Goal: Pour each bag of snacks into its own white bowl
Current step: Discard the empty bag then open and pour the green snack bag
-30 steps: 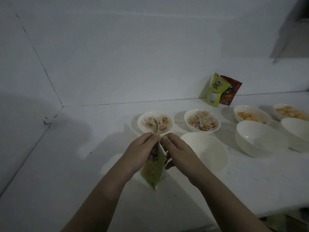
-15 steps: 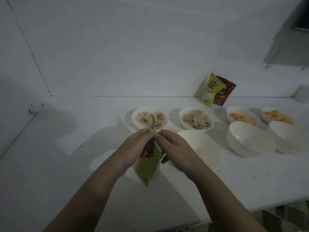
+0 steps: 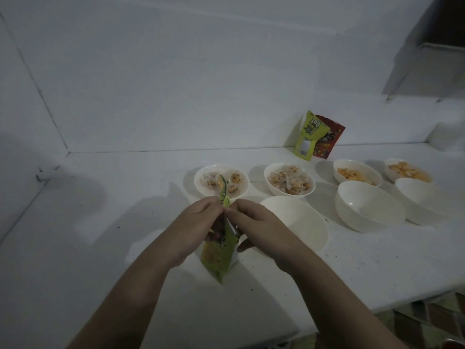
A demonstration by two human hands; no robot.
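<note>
Both hands, left grip [image 3: 198, 230] & right grip [image 3: 256, 225], still pinch the small green foil snack bag's [image 3: 220, 253] top, held mid-worktop beside the empty white bowl [image 3: 302, 220]; nothing's changed vs. earlier.

Both forearms are bare to the lower frame edge, with no sleeves, watch or rings showing on the left hand [image 3: 201, 222] or right hand [image 3: 259, 227].
</note>
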